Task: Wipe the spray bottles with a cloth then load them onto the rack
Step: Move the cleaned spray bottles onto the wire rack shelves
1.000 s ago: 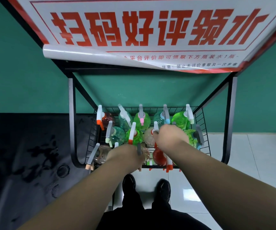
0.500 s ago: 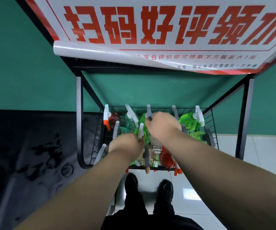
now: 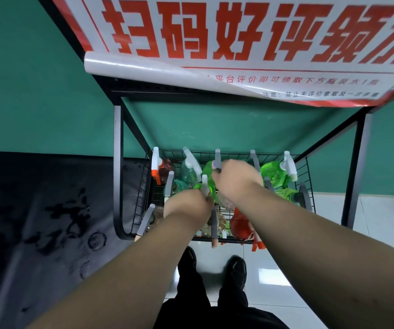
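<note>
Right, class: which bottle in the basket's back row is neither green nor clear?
The dark red bottle at the row's left end, with a white trigger tipped orange; the others visible there are pale clear or bright green.

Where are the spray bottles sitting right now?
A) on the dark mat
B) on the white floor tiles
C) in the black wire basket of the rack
C: the spray bottles stand packed together inside the black wire basket, off the floor.

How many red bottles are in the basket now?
2: one red bottle in the basket's back left corner, another at its front, right of centre. Others may be hidden.
</note>
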